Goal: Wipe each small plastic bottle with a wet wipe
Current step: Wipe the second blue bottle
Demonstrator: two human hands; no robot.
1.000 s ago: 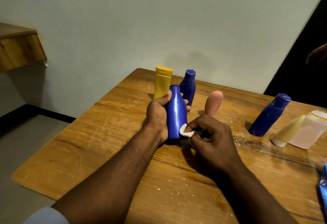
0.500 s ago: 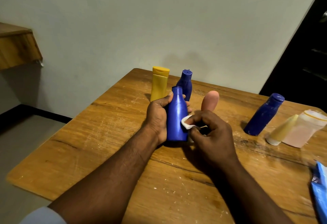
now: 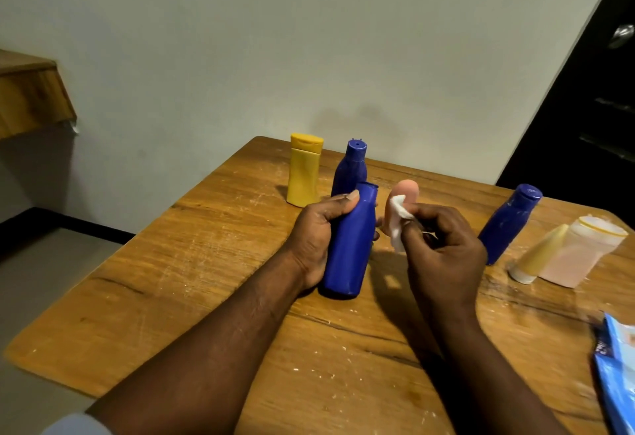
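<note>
I am holding the dark blue bottle [image 3: 350,249] almost upright in my left hand [image 3: 316,228]. The thumb and fingers are curling round its smooth, glossy body, and its base seems to be resting on the scratched wooden table [image 3: 206,263], near the middle. My right hand [image 3: 443,245] is pinching a small, soft, folded wet wipe [image 3: 398,218] between the fingertips. The wipe is sitting just beside the bottle's shoulder, at about two o'clock from it, and is not touching it.

I am judging that I am between strokes on this bottle. The next move is asking me to bring the damp wipe onto the plastic, perhaps at the narrow neck and flat cap, and to turn the bottle so its hidden side is coming round. The plastic is looking hard and slippery, so my left grip must stay firm.

Other bottles are standing around: a yellow one [image 3: 304,170] at eleven o'clock, a blue one [image 3: 350,168] at twelve, a matte, rounded pink one [image 3: 407,190] behind the wipe, and another blue one [image 3: 508,225] at three.
</note>
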